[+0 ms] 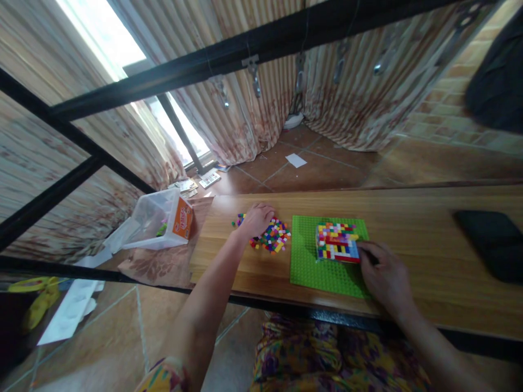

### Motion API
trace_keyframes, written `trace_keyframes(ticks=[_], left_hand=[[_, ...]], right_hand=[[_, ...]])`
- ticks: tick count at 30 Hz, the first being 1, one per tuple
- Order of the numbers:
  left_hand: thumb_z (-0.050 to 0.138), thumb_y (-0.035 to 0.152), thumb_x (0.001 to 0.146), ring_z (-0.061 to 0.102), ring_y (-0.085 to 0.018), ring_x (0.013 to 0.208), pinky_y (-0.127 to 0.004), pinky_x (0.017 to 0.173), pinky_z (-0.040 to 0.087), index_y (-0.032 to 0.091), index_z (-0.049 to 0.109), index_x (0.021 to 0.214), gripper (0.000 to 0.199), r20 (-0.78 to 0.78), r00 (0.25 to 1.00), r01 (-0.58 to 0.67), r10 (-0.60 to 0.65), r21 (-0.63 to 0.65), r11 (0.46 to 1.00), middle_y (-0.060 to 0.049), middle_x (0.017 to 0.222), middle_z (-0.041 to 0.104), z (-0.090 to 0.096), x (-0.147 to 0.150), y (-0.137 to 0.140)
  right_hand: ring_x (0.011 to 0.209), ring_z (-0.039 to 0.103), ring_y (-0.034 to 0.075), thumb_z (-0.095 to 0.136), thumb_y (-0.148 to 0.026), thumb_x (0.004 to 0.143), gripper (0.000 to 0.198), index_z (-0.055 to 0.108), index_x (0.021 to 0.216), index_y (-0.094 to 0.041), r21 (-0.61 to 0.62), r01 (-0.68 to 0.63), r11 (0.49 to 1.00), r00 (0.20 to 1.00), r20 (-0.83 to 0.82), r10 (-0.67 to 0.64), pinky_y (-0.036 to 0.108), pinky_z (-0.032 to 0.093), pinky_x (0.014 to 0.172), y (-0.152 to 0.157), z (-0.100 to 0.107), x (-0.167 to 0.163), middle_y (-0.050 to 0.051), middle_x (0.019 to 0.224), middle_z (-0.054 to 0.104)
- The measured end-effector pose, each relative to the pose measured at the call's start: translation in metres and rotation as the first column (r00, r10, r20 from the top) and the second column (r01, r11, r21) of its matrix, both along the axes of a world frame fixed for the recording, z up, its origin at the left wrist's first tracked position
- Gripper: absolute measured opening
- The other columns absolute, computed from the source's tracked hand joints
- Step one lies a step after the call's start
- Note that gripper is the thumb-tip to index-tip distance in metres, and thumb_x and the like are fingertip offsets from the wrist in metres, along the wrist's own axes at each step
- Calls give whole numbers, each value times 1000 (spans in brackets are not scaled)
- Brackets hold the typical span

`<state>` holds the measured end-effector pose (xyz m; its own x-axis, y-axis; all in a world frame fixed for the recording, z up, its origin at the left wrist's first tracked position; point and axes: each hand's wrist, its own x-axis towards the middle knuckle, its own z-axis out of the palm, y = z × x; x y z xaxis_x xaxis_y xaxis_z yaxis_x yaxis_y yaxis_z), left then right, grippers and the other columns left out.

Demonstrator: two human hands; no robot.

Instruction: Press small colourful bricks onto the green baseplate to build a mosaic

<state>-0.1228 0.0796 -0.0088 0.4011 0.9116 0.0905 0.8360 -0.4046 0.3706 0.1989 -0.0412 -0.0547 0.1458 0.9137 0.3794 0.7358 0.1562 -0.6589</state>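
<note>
Clear plastic makes up the bin (153, 204) at left, its orange label (182, 219) too blurred to read. On the table (220, 261), the left hand (257, 220) covers part of 1 pile (274, 237) of loose bricks; I cannot tell its grip. Next, 1 green plate (306, 272) bears the brick model (337, 242). The right hand (382, 272), fingers bent, meets the model's right edge, pinch unclear. Far right: 1 black object (492, 245).
</note>
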Motion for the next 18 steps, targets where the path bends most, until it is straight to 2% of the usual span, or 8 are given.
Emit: trace_keyframes(ticks=[4, 9, 12, 15, 18], left_hand=[[41, 18, 96, 65, -21, 108, -36, 103, 48, 18, 73, 104, 32, -5, 999, 44, -44, -28, 999, -7, 109, 74, 6, -6, -20], [45, 12, 92, 65, -20, 110, -37, 104, 48, 20, 72, 108, 32, 102, 992, 75, -72, -22, 997, -6, 114, 74, 9, -13, -47], [52, 14, 91, 62, -22, 116, -40, 108, 46, 20, 71, 111, 29, 122, 992, -12, 11, 15, 1000, -7, 122, 70, 9, -13, -66], [62, 18, 87, 58, -26, 122, -46, 110, 42, 21, 73, 107, 23, 42, 993, -110, 108, 50, 993, -8, 128, 67, 10, -10, -84], [66, 22, 86, 55, -28, 125, -49, 111, 38, 22, 74, 102, 18, -46, 987, -151, 155, 78, 985, -7, 132, 64, 11, -2, -94]], right_hand=[[87, 66, 23, 48, -39, 91, 29, 70, 89, -21, 24, -13, 1000, 1000, -6, 13, 38, 53, 83, 0, 0, -1, 9, 93, 71], [84, 67, 22, 49, -37, 93, 27, 70, 90, -21, 59, -38, 997, 999, -2, 39, 36, 54, 80, 0, -1, 0, 8, 92, 71], [84, 67, 21, 49, -36, 94, 26, 70, 91, -20, 70, -46, 997, 999, -10, 47, 36, 54, 79, 0, -1, 0, 8, 92, 71], [84, 67, 21, 50, -36, 93, 26, 70, 91, -21, 68, -47, 997, 999, -15, 48, 35, 54, 78, 0, -1, 0, 8, 92, 71], [84, 68, 22, 50, -35, 93, 26, 71, 90, -21, 65, -42, 997, 999, -14, 43, 35, 54, 78, 1, -2, -1, 8, 92, 71]])
